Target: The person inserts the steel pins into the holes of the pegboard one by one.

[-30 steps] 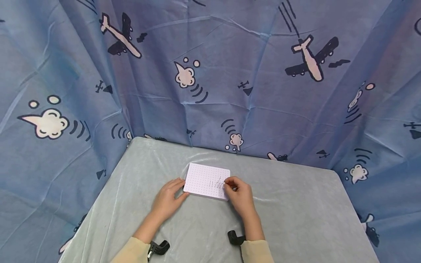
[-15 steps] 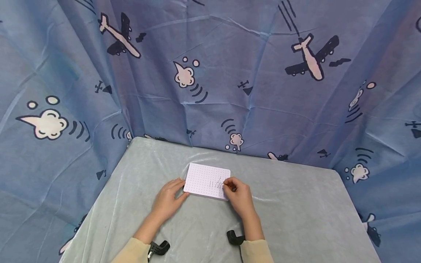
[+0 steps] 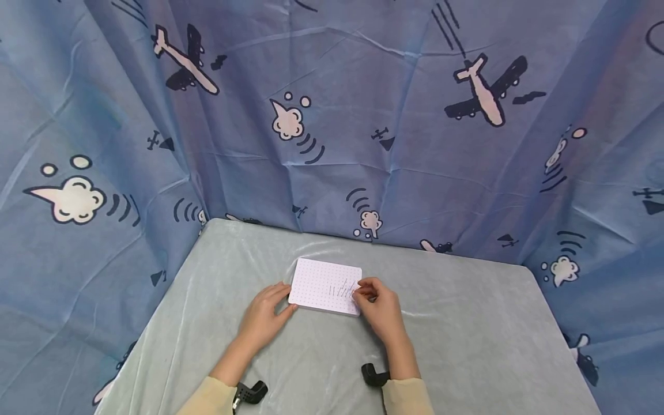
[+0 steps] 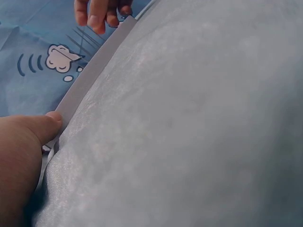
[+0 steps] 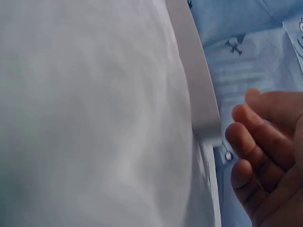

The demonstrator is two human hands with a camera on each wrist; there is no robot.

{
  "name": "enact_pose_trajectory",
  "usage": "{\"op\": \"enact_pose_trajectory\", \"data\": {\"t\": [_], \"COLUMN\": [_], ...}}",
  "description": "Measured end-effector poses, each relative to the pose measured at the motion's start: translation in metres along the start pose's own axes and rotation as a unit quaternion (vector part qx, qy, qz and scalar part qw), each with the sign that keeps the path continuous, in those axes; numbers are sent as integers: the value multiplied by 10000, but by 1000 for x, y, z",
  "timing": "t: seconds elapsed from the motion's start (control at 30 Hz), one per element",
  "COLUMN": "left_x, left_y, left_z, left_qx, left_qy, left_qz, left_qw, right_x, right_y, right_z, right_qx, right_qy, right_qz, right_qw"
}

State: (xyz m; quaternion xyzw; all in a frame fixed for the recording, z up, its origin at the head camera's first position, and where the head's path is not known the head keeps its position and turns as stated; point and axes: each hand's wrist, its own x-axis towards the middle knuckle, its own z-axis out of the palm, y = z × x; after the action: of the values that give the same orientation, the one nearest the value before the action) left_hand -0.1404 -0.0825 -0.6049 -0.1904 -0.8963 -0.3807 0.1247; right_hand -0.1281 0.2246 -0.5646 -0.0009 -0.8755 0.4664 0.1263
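Observation:
A white pegboard [image 3: 311, 282] with a grid of small holes lies on the table. Several thin dark pins [image 3: 340, 288] stand in its right part, and show as fine upright lines in the left wrist view. My left hand [image 3: 261, 317] holds the board by its left end, the thumb [image 4: 54, 119] against the front side and fingers along the left edge. At the right end, my right hand [image 3: 380, 305] has thumb and forefinger pinched together at a pin, which is barely visible between the tips. Its other fingers [image 5: 242, 175] are curled.
A pale grey-green cloth [image 3: 467, 334] covers the table. Blue curtains [image 3: 332, 132] printed with aeroplanes and clouds close off the back and both sides. Black camera mounts [image 3: 252, 393] sit at both wrists, beside cream sleeves.
The head view has shifted slightly. My right hand stays at the pins, its fingertips moving only a little. My left hand keeps its place on the board.

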Motion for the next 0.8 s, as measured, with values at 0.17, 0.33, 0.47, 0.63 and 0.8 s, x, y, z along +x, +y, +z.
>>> {"op": "enact_pose_trajectory", "data": {"t": [0.17,0.33,0.47,0.63,0.8], "left_x": [0,0,1,1,1], "left_y": [-1,-3,-3,-1,-1], "left_z": [1,2,2,1,1], "left_qx": [75,123,143,95,119], "left_qy": [21,17,12,-55,-80], "left_qz": [-32,-27,-23,-56,-89], "left_qw": [10000,9999,9999,9999,9999], "right_x": [1,3,1,-2,-5], "right_y": [9,20,28,33,38], "right_z": [-17,-34,-42,-48,-48], "right_qx": [-390,-846,-1083,-1211,-1333], "right_qy": [216,392,330,165,23], "right_qz": [186,455,488,421,454], "right_qw": [9988,9946,9924,9916,9900]}}
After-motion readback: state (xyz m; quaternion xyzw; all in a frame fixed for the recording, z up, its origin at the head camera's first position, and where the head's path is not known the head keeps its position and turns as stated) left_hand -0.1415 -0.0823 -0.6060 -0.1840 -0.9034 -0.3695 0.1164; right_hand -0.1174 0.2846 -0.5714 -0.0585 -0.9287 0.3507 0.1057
